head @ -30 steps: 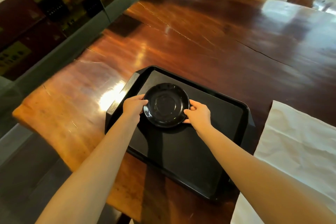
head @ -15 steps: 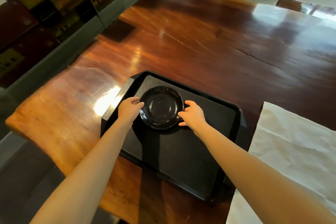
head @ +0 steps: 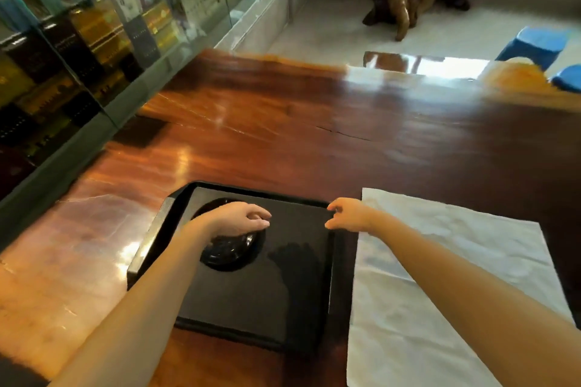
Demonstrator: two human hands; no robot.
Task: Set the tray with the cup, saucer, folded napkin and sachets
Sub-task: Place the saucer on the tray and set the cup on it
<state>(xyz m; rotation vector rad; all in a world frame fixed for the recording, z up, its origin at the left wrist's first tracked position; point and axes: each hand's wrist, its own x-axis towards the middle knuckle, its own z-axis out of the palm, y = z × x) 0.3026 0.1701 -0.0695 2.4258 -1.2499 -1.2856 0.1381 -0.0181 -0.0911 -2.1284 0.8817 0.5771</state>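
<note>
Tray [head: 251, 308] lies on the desk [head: 283, 135] at its near edge, and the saucer [head: 231, 256] sits flat in the tray's far left part. The saucer step looks done.

The left grip [head: 234, 218] hangs over the saucer's far half with fingers loosely curled and nothing in them. Whether the wrist touches the rim I cannot tell. The right grip [head: 349, 214] hovers at the tray's far right corner, also slack and holding nothing, close to the napkin [head: 440, 276]. The napkin lies spread flat and unfolded on the desk, just beside the tray's right rim.

No cup or sachets show in view, so three things are left to set.

My guess is that the napkin comes next, since the right grip is nearest to it. That calls for pinching a corner or edge, folding the cloth over on itself on the desk, pressing the crease, and then laying it in the bare right part of the tray. The cup would then need fetching from out of view and centring in the saucer's well.
</note>
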